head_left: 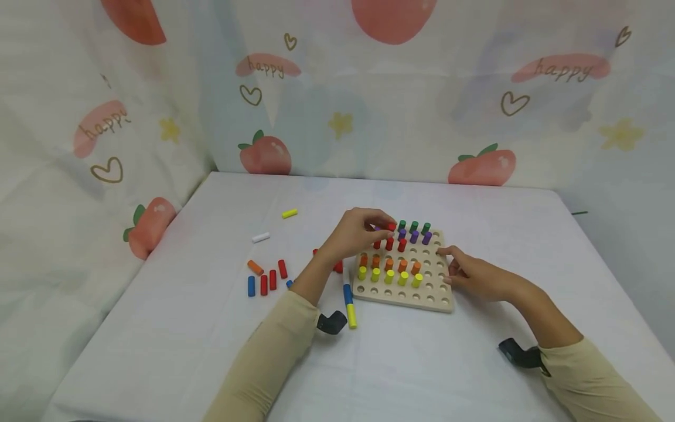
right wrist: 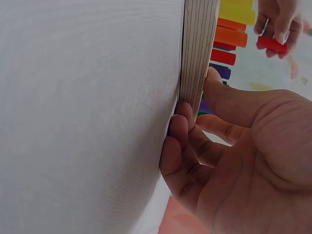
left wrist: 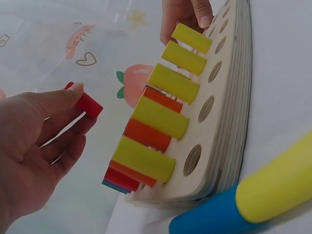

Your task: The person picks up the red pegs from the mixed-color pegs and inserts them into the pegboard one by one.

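1. The table (head_left: 422, 363) under its white cloth carries everything; only the head view shows its whole spread and the strawberry-print curtain (head_left: 158, 117) behind it
2. The wooden pegboard (head_left: 429, 296) lies flat near the table's middle; the right wrist view alone shows its layered edge, the left wrist view its empty holes seen side-on
3. The left hand (head_left: 358, 234) hovers over the board's far left corner, its grip pinching a red peg (left wrist: 87, 104) between thumb and fingers, clear of the board; the left wrist view shows the pinch plainly
4. The right hand (head_left: 471, 275) rests at the board's right edge; the right wrist view shows the thumb on top and curled fingers against the edge, so the grip holds the board
5. Yellow pegs (head_left: 389, 276) stand in the front filled row, orange, red, purple and green behind
6. Loose pegs (head_left: 266, 281) lie on the table to the left, seen in the head view only
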Tool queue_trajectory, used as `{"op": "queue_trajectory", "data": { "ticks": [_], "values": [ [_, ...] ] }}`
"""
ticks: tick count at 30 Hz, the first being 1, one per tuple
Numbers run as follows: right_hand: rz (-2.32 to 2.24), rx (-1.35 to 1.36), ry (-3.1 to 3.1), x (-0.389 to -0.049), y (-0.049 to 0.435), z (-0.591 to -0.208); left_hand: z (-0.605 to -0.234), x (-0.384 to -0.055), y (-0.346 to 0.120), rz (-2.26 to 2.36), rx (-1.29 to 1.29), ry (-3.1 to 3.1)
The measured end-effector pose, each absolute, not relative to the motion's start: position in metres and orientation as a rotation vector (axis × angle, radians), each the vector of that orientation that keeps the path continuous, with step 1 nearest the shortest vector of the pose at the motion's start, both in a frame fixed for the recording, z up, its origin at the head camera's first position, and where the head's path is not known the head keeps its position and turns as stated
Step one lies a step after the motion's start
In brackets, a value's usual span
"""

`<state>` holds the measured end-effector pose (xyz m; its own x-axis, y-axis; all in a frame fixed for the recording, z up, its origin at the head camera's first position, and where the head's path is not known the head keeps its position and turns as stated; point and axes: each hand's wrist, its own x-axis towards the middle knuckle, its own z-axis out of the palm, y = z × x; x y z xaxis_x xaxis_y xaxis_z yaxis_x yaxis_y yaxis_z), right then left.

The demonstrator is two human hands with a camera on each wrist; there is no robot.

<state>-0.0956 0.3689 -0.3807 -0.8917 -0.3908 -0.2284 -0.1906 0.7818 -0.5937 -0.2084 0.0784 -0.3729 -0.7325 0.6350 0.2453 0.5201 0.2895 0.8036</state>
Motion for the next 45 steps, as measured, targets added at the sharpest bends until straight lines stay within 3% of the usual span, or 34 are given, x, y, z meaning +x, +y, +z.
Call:
{"op": "queue_trajectory", "data": {
  "ticks": [12, 45],
  "values": [
    [-0.834, -0.433, 2.636, -0.096, 0.371, -0.382, -0.376, -0.204, 0.094, 1.450, 0.950, 2.380],
    [-0.857, -0.428, 2.617, -0.096, 0.369, -0.379, -0.386, -0.197, 0.127, 1.508, 1.037, 2.271]
  ]
}}
